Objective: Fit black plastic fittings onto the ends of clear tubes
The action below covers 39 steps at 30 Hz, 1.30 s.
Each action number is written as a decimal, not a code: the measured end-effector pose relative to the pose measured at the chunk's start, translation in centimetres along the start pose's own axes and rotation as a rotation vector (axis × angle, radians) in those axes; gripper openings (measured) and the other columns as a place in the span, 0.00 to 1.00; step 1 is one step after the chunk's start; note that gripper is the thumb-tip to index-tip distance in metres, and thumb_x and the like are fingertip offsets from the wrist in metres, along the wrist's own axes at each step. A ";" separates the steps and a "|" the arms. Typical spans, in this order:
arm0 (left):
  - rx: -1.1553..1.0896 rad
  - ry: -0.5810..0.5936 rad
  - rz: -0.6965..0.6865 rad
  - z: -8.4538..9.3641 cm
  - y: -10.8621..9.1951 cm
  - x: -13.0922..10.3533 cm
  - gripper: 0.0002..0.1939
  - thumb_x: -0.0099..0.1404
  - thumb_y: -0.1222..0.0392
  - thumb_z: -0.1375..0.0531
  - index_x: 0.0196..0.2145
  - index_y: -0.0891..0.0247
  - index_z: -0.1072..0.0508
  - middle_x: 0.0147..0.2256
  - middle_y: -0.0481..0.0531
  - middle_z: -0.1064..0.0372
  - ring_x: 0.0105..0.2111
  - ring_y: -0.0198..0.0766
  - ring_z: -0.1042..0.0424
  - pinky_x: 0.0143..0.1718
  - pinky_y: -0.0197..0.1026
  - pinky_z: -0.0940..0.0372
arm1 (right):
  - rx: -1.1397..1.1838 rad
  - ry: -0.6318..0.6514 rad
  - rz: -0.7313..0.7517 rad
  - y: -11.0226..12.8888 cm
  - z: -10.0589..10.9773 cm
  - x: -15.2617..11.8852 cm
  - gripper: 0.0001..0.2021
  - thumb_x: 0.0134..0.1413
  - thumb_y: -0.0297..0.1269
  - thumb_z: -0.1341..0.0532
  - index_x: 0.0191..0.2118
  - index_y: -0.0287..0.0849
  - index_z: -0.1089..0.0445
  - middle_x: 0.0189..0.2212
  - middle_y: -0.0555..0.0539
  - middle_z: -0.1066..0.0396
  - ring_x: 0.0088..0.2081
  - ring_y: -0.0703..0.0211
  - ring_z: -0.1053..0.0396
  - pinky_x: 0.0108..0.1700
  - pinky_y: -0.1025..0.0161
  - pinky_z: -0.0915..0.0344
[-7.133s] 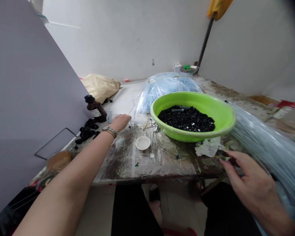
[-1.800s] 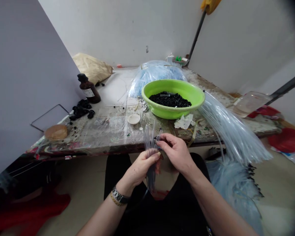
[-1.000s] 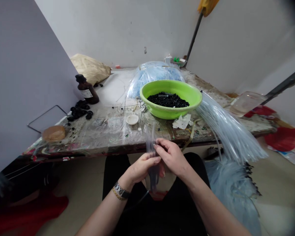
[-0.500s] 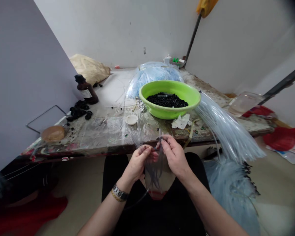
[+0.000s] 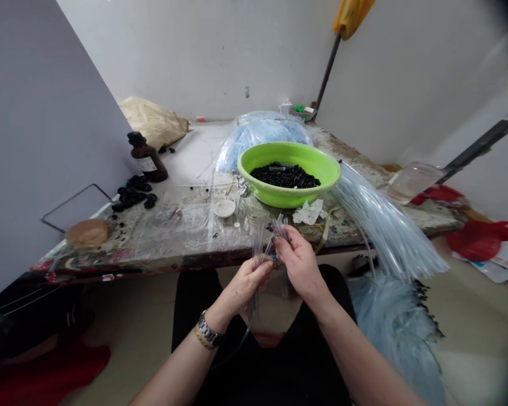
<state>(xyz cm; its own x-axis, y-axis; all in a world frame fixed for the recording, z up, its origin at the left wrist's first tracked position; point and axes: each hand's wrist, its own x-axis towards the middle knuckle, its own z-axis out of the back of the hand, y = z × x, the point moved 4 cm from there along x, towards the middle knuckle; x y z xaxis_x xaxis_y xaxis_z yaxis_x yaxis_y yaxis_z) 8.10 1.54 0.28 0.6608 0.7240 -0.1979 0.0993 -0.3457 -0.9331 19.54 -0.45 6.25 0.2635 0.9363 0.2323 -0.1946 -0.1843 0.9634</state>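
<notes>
My left hand (image 5: 246, 282) is closed around a bunch of clear plastic tubes (image 5: 258, 241), whose ends stick up above the fingers and hang below them. Close beside it, my right hand (image 5: 297, 260) grips more of the clear tubes, with short ends and something small and dark near its fingertips. A small blue spot shows between the two hands; I cannot make out what it is. Both hands are over my lap at the table's front edge. Beyond them stands a green basin (image 5: 292, 197) holding many small black parts (image 5: 285, 176).
A long bundle of clear tubes (image 5: 389, 225) hangs over the table's right side. Another bundle (image 5: 265, 132) lies behind the basin. A white dish (image 5: 224, 208), crumpled paper (image 5: 310, 212), a brown bottle (image 5: 150, 160) and black caps (image 5: 132, 194) sit on the stained table (image 5: 173, 231).
The tube ends in my left hand have swung more upright and to the right. More tube ends now rise above my right hand. The whole view has shifted slightly.
</notes>
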 end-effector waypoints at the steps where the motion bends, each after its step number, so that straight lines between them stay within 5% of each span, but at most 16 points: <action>1: -0.001 0.006 0.009 -0.2 0.1 0.0 0.16 0.62 0.47 0.39 0.33 0.64 0.34 0.20 0.40 0.47 0.20 0.28 0.50 0.21 0.34 0.52 | 0.004 -0.015 -0.004 0.1 0.0 -0.1 0.09 0.60 0.42 0.45 0.39 0.43 0.35 0.28 0.51 0.36 0.28 0.63 0.39 0.28 0.66 0.42; 6: 0.001 0.034 0.023 -0.6 -0.1 -0.2 0.16 0.61 0.48 0.38 0.28 0.63 0.37 0.21 0.41 0.45 0.19 0.27 0.47 0.22 0.34 0.48 | 0.023 -0.035 -0.020 0.3 0.3 -0.4 0.09 0.58 0.40 0.43 0.30 0.44 0.39 0.26 0.52 0.38 0.29 0.64 0.40 0.32 0.66 0.42; 11: -0.060 0.033 0.033 -0.8 -0.7 -0.7 0.15 0.60 0.48 0.38 0.31 0.64 0.34 0.22 0.41 0.45 0.21 0.29 0.45 0.25 0.35 0.42 | 0.027 0.002 -0.020 -0.2 0.5 -0.5 0.07 0.60 0.40 0.45 0.33 0.44 0.38 0.27 0.53 0.36 0.29 0.63 0.39 0.33 0.66 0.41; 18: 0.141 -0.045 -0.011 -0.9 -1.7 -1.2 0.11 0.61 0.53 0.38 0.33 0.64 0.29 0.24 0.45 0.38 0.25 0.33 0.39 0.23 0.34 0.44 | -0.210 0.002 0.125 0.3 0.1 -0.9 0.05 0.60 0.37 0.44 0.34 0.44 0.37 0.29 0.51 0.36 0.32 0.60 0.38 0.37 0.64 0.42; 24: 0.047 -0.071 -0.007 -0.8 -1.2 -1.4 0.13 0.61 0.50 0.38 0.35 0.63 0.30 0.22 0.42 0.42 0.22 0.31 0.43 0.24 0.34 0.43 | -0.137 -0.013 0.064 -0.1 0.7 -0.7 0.09 0.62 0.40 0.47 0.32 0.44 0.39 0.27 0.52 0.38 0.30 0.62 0.40 0.35 0.64 0.42; 31: -0.058 0.016 -0.029 -0.7 -0.4 -1.0 0.23 0.64 0.39 0.45 0.29 0.64 0.34 0.22 0.44 0.42 0.21 0.30 0.43 0.25 0.36 0.42 | -0.100 0.081 -0.029 -0.8 1.4 -0.4 0.09 0.62 0.42 0.47 0.34 0.44 0.39 0.25 0.54 0.41 0.26 0.64 0.43 0.31 0.65 0.44; 39: 0.040 -0.008 0.005 -0.7 -1.8 -1.1 0.17 0.64 0.48 0.42 0.25 0.64 0.34 0.22 0.46 0.40 0.23 0.32 0.42 0.27 0.36 0.44 | -0.262 0.209 0.006 -0.4 1.4 -0.6 0.09 0.62 0.39 0.48 0.31 0.44 0.40 0.24 0.54 0.40 0.28 0.63 0.42 0.32 0.65 0.45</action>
<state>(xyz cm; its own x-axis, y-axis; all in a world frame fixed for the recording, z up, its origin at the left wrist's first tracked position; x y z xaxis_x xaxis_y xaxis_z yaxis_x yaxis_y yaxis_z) 7.70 0.91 2.41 0.6552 0.7271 -0.2048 0.0662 -0.3254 -0.9432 20.77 -1.40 5.94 0.0672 0.9815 0.1795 -0.4391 -0.1325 0.8886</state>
